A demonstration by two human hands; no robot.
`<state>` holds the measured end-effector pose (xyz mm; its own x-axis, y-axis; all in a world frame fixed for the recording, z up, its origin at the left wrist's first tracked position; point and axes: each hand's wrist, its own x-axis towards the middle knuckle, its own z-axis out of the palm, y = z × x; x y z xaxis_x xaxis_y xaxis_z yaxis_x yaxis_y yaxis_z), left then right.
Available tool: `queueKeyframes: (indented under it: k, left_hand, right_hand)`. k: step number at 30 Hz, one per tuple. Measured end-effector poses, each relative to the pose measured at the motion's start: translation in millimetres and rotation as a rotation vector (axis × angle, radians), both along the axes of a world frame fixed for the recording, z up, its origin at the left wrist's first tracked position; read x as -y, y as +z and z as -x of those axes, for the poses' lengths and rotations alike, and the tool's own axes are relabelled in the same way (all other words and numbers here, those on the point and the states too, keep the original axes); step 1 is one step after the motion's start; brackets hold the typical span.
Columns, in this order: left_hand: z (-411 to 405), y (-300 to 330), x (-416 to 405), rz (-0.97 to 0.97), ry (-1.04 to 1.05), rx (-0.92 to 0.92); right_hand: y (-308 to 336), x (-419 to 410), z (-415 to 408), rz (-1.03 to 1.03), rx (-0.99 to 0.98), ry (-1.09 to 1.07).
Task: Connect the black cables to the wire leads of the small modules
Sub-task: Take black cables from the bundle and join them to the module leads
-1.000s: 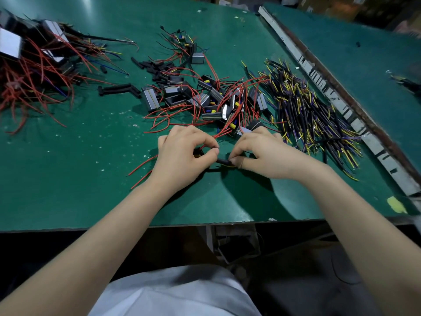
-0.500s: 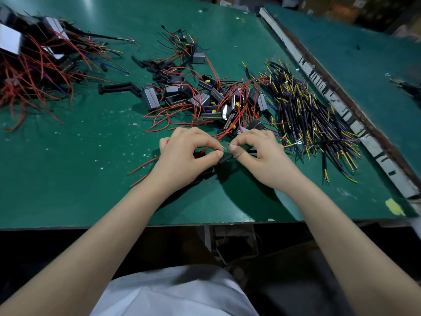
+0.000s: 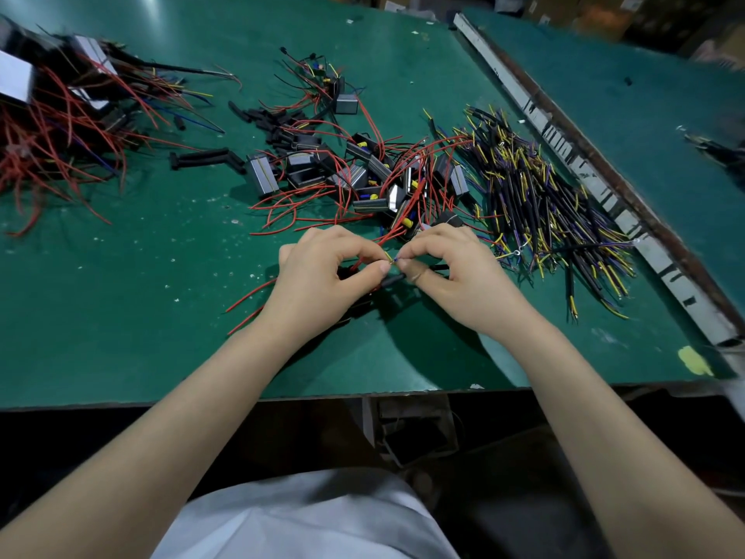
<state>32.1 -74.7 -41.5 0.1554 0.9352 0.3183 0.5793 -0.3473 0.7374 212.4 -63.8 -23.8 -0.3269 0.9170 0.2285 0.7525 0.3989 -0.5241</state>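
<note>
Green tabletop (image 3: 121, 316) carries everything. Near its front edge, the left hand (image 3: 322, 272) pinches a red wire lead (image 3: 369, 258) between thumb and forefinger, while the right hand (image 3: 455, 272) pinches a black cable (image 3: 393, 281) lying roughly left-right, its end pointing left. Modules (image 3: 363, 183) are heaped behind; spare cables (image 3: 544, 203) lie toward the right edge.

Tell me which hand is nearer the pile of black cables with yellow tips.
Right. The right hand sits just beside the cable pile, at its near-left edge; the left hand is farther left, beyond the right one.
</note>
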Motion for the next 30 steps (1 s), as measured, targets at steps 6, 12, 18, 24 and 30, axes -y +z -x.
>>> queueKeyframes:
  k: [6, 12, 18, 24, 30]
  left_hand:
    - [-0.2, -0.2, -1.6, 0.077, -0.004, 0.026]
    - [-0.2, -1.4, -3.6, 0.135, -0.009, 0.071]
    - [-0.7, -4.6, -2.8, 0.1, -0.011, 0.007]
    - [-0.7, -4.6, -3.5, 0.049, 0.01, 0.001]
    - [-1.1, -6.2, -2.9, -0.004, 0.031, 0.021]
  right_hand:
    - [-0.8, -1.6, 1.3, -0.128, 0.09, 0.025]
    - [-1.8, 1.9, 1.2, -0.331, 0.213, 0.04]
    - [-2.0, 6.9, 1.4, -0.395, 0.25, 0.033]
    - [-2.1, 5.6, 5.2, -0.37, 0.228, 0.03]
    - [-2.6, 0.5, 1.3, -0.153, 0.07, 0.1]
